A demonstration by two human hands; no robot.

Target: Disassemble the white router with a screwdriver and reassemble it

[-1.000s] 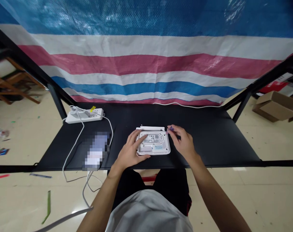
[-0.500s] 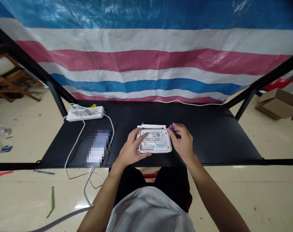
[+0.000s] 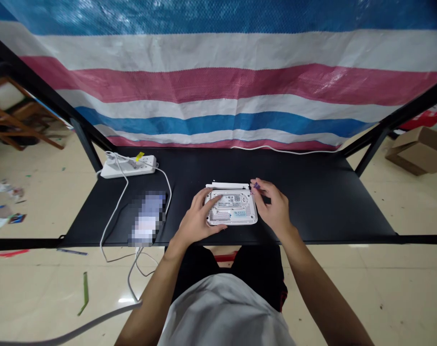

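The white device (image 3: 233, 216) lies flat on the black surface (image 3: 322, 206), in front of the person. The left hand (image 3: 197, 217) grips its left end, and that hold should be firm enough to stop any twisting. The right hand (image 3: 273, 205) pinches a small purple piece (image 3: 256, 186) at the far right corner (its tip is too small to make out); light, straight pressure seems best there.
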